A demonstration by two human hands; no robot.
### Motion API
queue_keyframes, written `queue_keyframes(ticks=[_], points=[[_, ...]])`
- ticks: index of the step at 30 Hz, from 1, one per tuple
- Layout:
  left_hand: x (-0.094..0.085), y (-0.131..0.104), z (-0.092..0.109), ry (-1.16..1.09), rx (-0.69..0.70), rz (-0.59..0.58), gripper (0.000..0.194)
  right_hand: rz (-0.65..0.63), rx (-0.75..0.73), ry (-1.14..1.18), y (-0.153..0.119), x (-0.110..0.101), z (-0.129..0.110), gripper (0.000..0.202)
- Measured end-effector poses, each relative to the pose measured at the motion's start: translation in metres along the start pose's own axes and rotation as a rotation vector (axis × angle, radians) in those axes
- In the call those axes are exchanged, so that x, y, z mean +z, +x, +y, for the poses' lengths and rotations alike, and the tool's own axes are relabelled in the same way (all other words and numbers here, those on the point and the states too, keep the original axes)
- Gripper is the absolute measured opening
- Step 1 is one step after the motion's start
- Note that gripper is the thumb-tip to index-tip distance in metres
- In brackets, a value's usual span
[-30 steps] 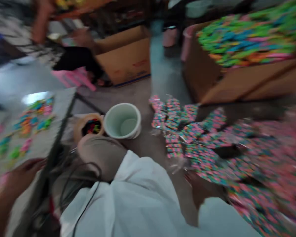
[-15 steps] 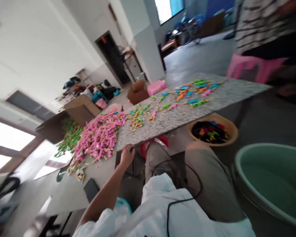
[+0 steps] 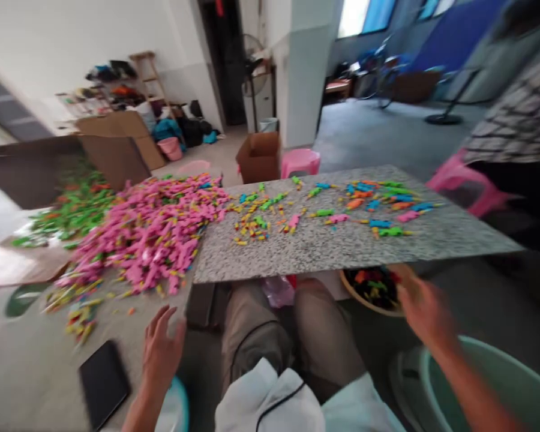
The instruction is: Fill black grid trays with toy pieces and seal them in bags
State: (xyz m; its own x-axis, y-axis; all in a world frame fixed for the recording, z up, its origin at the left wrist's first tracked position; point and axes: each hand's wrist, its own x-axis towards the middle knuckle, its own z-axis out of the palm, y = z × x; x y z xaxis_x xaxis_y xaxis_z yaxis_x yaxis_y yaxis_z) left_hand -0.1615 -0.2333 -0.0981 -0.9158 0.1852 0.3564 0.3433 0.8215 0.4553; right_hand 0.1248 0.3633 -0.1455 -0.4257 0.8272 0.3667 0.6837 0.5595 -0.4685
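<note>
1. My hands are well apart. My left hand [image 3: 162, 348] is over the edge of the grey tabletop [image 3: 49, 360], thumb parted from loosely bent fingers.
2. My right hand [image 3: 427, 315] is at the rim of the round tan bowl [image 3: 387, 312]; blur means I cannot tell whether its fingers grip anything.
3. Dark, red, orange and green bits [image 3: 374, 289] lie in that bowl, below the speckled table's [image 3: 297, 258] front edge.
4. Beyond my left hand lies the heap of pink plastic pieces [image 3: 148, 234], next to a green heap [image 3: 78, 207].
5. Blue, orange, green and pink pieces [image 3: 373, 198] lie scattered across the speckled table.
6. My right forearm crosses above a pale green bucket [image 3: 513, 378].
</note>
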Motion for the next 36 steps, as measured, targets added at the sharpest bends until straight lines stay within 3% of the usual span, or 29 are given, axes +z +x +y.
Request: queue_keyframes(ticks=[3, 6, 9, 15, 22, 25, 28, 31, 33, 36], points=[[0.041, 0.027, 0.027, -0.060, 0.106, -0.063, 0.064, 0.072, -0.007, -0.107, 0.077, -0.004, 0.008, 0.086], [0.088, 0.058, 0.067, -0.051, 0.205, -0.120, 0.081, 0.072, 0.170, -0.205, 0.154, 0.018, 0.002, 0.082], [0.132, 0.089, 0.102, -0.001, 0.265, -0.175, 0.089, 0.005, 0.310, -0.255, 0.197, 0.039, -0.002, 0.078], [0.196, 0.127, 0.169, 0.120, 0.328, -0.258, 0.099, -0.066, 0.116, -0.283, 0.199, 0.075, -0.015, 0.073], [0.238, 0.137, 0.251, 0.147, 0.346, -0.276, 0.099, -0.107, -0.040, -0.110, 0.185, 0.117, -0.087, 0.068], [0.250, 0.139, 0.271, 0.159, 0.379, -0.248, 0.095, -0.151, -0.113, -0.033, 0.174, 0.133, -0.120, 0.065], [0.258, 0.142, 0.276, 0.162, 0.426, -0.226, 0.089, -0.175, -0.224, 0.037, 0.186, 0.138, -0.133, 0.061], [0.262, 0.143, 0.273, 0.129, 0.503, -0.233, 0.085, -0.057, -0.282, 0.012, 0.244, 0.119, -0.106, 0.060], [0.262, 0.145, 0.271, 0.105, 0.541, -0.244, 0.083, 0.071, -0.143, -0.083, 0.300, 0.096, -0.065, 0.064], [0.261, 0.146, 0.270, 0.084, 0.551, -0.258, 0.081, 0.111, 0.135, -0.230, 0.383, 0.066, 0.015, 0.067]])
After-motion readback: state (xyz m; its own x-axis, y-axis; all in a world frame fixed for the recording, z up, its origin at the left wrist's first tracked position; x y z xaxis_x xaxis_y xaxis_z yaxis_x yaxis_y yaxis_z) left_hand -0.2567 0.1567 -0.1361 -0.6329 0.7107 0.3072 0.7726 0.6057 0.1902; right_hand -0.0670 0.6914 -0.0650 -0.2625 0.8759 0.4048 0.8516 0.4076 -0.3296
